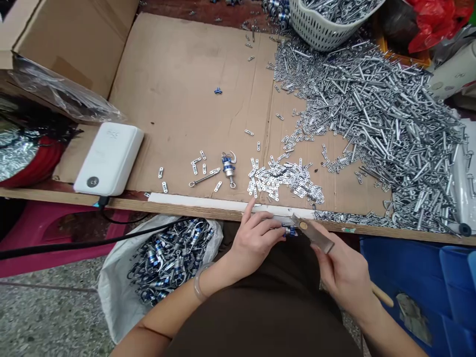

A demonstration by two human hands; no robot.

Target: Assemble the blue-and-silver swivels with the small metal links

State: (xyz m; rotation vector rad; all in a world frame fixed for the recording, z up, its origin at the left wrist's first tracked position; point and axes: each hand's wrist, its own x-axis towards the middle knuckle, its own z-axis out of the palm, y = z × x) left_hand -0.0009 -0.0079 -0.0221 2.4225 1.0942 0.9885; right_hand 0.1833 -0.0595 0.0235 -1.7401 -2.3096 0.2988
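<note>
At the table's front edge, my left hand point(256, 241) is closed on a blue-and-silver metal fitting point(290, 231), mostly hidden by the fingers. Its index finger points forward over a white strip point(208, 202). My right hand point(347, 270) grips a hammer point(316, 235), whose metal head is over the fitting; whether they touch I cannot tell. The wooden handle point(382, 294) sticks out behind that hand. Just beyond the hands lies a small heap of flat two-holed metal plates point(286, 178). An assembled blue-and-silver hook fitting point(228, 169) rests left of it, beside a loose eye rod point(204, 177).
A big pile of metal rods point(386, 114) covers the right side, below a white basket point(327, 29). On the left are a white power bank point(108, 159) with a cable and a cardboard box point(78, 39). A white sack point(111, 287) of finished-looking fittings stands below the edge.
</note>
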